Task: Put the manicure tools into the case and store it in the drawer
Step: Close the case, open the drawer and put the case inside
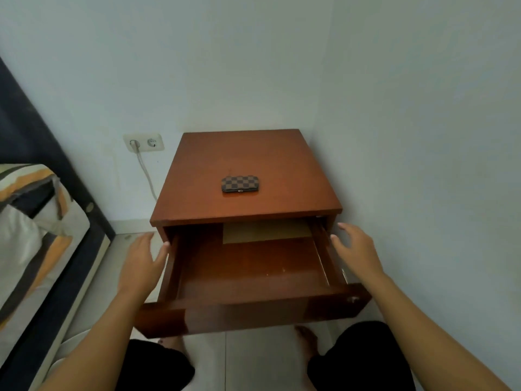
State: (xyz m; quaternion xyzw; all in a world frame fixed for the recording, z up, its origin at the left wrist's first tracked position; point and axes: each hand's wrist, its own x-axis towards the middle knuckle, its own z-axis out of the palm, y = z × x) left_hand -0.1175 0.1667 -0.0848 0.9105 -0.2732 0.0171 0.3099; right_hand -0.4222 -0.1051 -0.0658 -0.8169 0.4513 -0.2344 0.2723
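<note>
A small brown checkered manicure case lies closed on top of the reddish wooden nightstand, near its middle. Below the top, the drawer stands pulled far out, its inside bare except for a tan sheet at the back. My left hand hovers beside the drawer's left wall, fingers apart, holding nothing. My right hand hovers beside the right wall, fingers spread and empty. No loose manicure tools are in view.
A bed with a striped cover and dark frame stands at the left. A wall socket with a white cable sits left of the nightstand. The wall closes in on the right. My knees and feet are below the drawer front.
</note>
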